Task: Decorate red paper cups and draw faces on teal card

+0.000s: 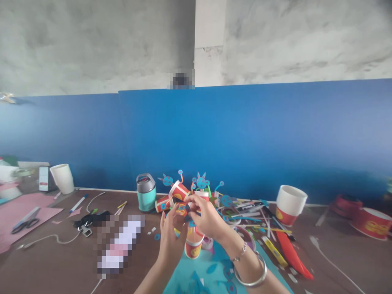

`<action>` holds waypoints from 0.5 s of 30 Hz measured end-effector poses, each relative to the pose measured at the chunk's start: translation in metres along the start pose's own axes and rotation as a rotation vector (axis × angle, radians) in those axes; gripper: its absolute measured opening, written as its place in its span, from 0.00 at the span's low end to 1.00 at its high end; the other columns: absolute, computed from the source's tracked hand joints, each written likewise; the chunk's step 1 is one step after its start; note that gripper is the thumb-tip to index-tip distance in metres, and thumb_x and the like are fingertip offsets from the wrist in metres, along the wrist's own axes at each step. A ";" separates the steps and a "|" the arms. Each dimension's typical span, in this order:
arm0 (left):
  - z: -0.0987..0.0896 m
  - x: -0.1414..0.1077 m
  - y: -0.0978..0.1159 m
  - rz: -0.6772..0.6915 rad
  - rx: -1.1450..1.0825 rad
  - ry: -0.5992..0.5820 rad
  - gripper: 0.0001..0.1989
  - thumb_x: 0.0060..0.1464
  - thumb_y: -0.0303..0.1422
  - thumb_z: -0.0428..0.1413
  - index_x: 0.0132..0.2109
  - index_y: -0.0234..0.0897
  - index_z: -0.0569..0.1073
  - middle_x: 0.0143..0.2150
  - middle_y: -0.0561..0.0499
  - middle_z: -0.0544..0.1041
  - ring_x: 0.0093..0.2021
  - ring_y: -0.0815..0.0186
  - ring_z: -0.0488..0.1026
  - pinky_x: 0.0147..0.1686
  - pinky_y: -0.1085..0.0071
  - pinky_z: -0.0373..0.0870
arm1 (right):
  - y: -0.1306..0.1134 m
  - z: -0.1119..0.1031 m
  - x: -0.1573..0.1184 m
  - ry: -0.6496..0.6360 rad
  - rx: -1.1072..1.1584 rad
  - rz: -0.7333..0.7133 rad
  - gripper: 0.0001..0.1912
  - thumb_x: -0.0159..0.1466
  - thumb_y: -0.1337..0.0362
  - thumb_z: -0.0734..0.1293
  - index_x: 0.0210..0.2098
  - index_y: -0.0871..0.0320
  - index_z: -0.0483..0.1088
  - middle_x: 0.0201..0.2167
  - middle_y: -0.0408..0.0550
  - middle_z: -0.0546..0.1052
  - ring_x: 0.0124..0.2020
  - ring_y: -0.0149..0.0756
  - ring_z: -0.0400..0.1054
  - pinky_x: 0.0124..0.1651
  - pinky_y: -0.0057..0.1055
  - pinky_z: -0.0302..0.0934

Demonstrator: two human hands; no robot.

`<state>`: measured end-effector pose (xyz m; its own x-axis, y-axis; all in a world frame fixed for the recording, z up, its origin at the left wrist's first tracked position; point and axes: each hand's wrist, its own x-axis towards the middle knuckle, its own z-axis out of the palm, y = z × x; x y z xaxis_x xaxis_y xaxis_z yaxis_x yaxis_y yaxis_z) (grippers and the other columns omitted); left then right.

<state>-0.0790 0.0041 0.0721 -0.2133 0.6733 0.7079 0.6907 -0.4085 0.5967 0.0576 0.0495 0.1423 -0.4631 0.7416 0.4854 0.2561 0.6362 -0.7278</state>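
My left hand (173, 232) and my right hand (208, 218) meet above the middle of the table, fingertips close together. My right fingers pinch a small dark blue piece (190, 209), which looks like paper. The left fingers are curled beside it; what they hold is hidden. Just beneath the hands stands a red and white paper cup (193, 249). More small cups are close behind, among them a tilted cup (179, 190) fitted with straws and a blue paper head (167, 180). Another blue paper head (201, 181) with pointed ears rises behind my fingers.
Blue paper (183, 281) with cutouts lies in front. Right are a yellow cutter (275, 252), a red strip (292, 255), pens (248, 207) and a stack of white cups (290, 204). A teal flask (146, 194), a pixelated object (122, 245) and scissors (26, 223) are left.
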 end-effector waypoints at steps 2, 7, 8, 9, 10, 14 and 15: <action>0.002 -0.002 -0.004 0.032 0.017 -0.055 0.23 0.56 0.30 0.51 0.58 0.39 0.60 0.42 0.45 0.78 0.44 0.58 0.76 0.58 0.43 0.53 | 0.002 0.000 0.000 -0.001 0.032 0.030 0.20 0.54 0.75 0.61 0.45 0.58 0.68 0.29 0.43 0.75 0.33 0.33 0.70 0.41 0.29 0.64; 0.003 -0.004 -0.010 0.151 0.098 -0.006 0.21 0.58 0.30 0.49 0.58 0.40 0.59 0.49 0.43 0.76 0.48 0.59 0.74 0.61 0.47 0.49 | -0.003 -0.013 -0.007 0.010 0.069 0.069 0.14 0.56 0.69 0.64 0.43 0.58 0.71 0.40 0.50 0.78 0.44 0.40 0.71 0.47 0.35 0.64; 0.002 -0.004 -0.010 0.171 0.110 0.015 0.20 0.58 0.30 0.49 0.57 0.39 0.60 0.48 0.44 0.76 0.47 0.59 0.74 0.61 0.48 0.48 | -0.004 -0.018 -0.011 0.040 0.045 0.063 0.13 0.57 0.68 0.64 0.42 0.58 0.71 0.41 0.49 0.78 0.44 0.40 0.71 0.47 0.35 0.64; 0.002 -0.004 -0.011 0.186 0.122 0.039 0.20 0.58 0.30 0.50 0.57 0.39 0.60 0.46 0.45 0.78 0.46 0.59 0.75 0.61 0.48 0.47 | -0.003 -0.022 -0.017 0.076 0.006 0.057 0.11 0.58 0.67 0.63 0.40 0.57 0.72 0.40 0.49 0.78 0.42 0.39 0.71 0.47 0.35 0.63; 0.001 -0.004 -0.011 0.193 0.132 0.064 0.19 0.58 0.30 0.50 0.56 0.39 0.61 0.43 0.46 0.79 0.45 0.59 0.75 0.61 0.48 0.46 | -0.002 -0.027 -0.023 0.119 -0.036 0.059 0.09 0.59 0.67 0.63 0.38 0.57 0.72 0.38 0.48 0.78 0.41 0.38 0.71 0.45 0.34 0.63; 0.000 -0.005 -0.014 0.153 0.144 0.086 0.19 0.58 0.32 0.51 0.56 0.39 0.61 0.37 0.49 0.79 0.41 0.60 0.76 0.61 0.47 0.42 | 0.020 -0.037 -0.056 0.103 -0.199 0.146 0.06 0.57 0.68 0.63 0.29 0.57 0.73 0.29 0.46 0.77 0.32 0.37 0.70 0.38 0.31 0.62; 0.001 -0.006 -0.014 0.137 0.146 0.085 0.19 0.58 0.32 0.51 0.56 0.38 0.61 0.38 0.48 0.79 0.41 0.60 0.76 0.61 0.46 0.43 | 0.027 -0.037 -0.065 0.032 -0.248 0.180 0.05 0.56 0.68 0.64 0.28 0.57 0.73 0.28 0.46 0.77 0.32 0.38 0.70 0.36 0.31 0.62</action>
<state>-0.0866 0.0064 0.0588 -0.1641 0.5608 0.8115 0.8089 -0.3943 0.4361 0.1261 0.0261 0.1091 -0.3655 0.8507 0.3778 0.5328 0.5240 -0.6645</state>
